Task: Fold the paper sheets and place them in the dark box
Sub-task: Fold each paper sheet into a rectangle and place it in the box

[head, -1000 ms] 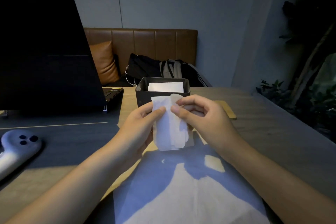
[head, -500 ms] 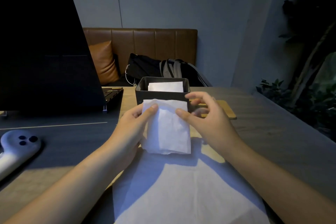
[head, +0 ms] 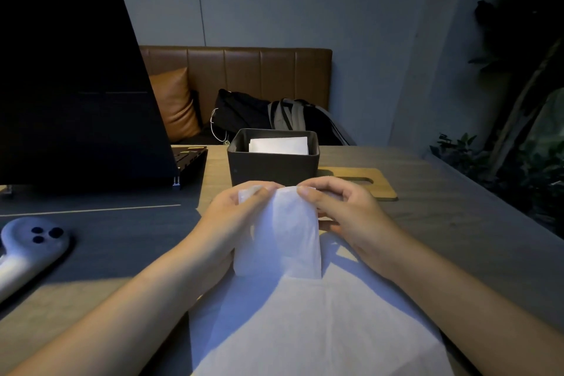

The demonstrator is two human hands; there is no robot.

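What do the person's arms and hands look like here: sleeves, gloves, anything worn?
Both forearms are bare as far as the frame shows, with no sleeve edge in view. The left hand and right hand wear no gloves, and no ring, watch or wristband shows. Nails look short and plain. The light is dim and bluish, so fine marks can't be judged.

A folded white sheet [head: 283,238] is held upright just in front of the dark box [head: 273,166], which already has folded paper [head: 278,145] inside. More flat sheets [head: 320,330] lie on the table closest to the camera.
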